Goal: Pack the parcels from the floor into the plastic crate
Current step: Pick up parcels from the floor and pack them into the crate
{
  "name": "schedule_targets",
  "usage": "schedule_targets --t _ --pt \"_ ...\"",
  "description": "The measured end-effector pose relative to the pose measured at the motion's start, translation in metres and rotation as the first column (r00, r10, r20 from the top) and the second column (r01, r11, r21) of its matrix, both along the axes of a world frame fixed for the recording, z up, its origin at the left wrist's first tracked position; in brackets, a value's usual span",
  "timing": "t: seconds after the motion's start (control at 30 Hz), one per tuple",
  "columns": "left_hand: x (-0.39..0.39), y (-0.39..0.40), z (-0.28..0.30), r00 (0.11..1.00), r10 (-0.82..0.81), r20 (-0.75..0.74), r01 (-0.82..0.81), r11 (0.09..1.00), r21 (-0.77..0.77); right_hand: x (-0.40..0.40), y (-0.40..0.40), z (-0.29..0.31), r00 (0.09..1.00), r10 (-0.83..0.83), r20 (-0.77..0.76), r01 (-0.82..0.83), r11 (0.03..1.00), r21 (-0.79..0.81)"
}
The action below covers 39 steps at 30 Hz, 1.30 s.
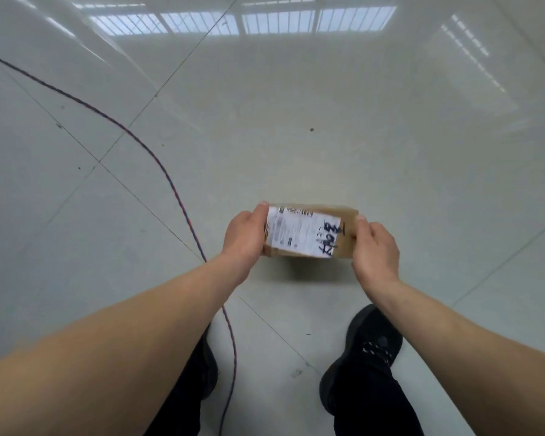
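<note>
Head view, left hand (244, 236) and right hand (375, 247) gripping opposite ends of a small cardboard parcel (312, 231), holding it above the glossy tiled floor (296, 121), white shipping label (299, 231) facing up, dark cable (158, 162) lying on the left, black shoes (375, 338) below.

The label (301, 232) on the box (346, 226) is too blurred to read; both hands' fingers are hidden behind it.
</note>
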State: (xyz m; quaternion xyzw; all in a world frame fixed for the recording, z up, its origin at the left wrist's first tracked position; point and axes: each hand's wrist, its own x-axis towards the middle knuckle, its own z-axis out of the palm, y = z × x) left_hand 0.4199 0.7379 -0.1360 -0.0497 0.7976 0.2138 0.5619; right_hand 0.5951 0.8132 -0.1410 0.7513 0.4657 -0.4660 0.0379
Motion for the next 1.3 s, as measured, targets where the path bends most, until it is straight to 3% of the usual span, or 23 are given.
schedule_targets --t 0.1,0.27,0.47,0.57,0.77,1.07,1.3 --pt "-0.003 -0.014 -0.004 0.995 -0.013 0.094 0.016 0.999 -0.031 0.001 -0.013 0.003 1.0 0.012 -0.029 -0.015 0.995 -0.103" --pt "-0.01 -0.011 -0.017 0.999 -0.023 0.023 0.023 1.0 0.006 -0.002 -0.012 -0.01 0.999 -0.042 -0.031 0.04 0.997 -0.06" --pt "-0.007 -0.001 -0.016 0.971 0.066 0.231 -0.073 0.997 0.02 -0.02 -0.004 -0.013 0.989 -0.099 -0.113 0.083 0.987 -0.141" --pt "-0.011 -0.005 0.006 0.972 0.084 0.218 -0.094 0.995 0.033 -0.029 -0.004 0.014 0.99 -0.073 -0.12 0.064 0.994 -0.084" --pt "-0.04 -0.015 0.112 0.985 0.091 0.146 -0.107 0.989 0.102 -0.062 -0.008 0.117 0.993 -0.003 -0.118 -0.004 0.998 -0.057" --pt "-0.106 -0.059 0.344 0.975 0.22 0.009 -0.214 0.938 0.271 -0.143 -0.012 0.348 0.967 0.185 -0.175 -0.165 0.979 0.123" --pt "-0.145 -0.114 0.519 0.916 0.383 -0.117 -0.315 0.87 0.38 -0.199 -0.036 0.506 0.867 0.403 -0.294 -0.326 0.903 0.278"
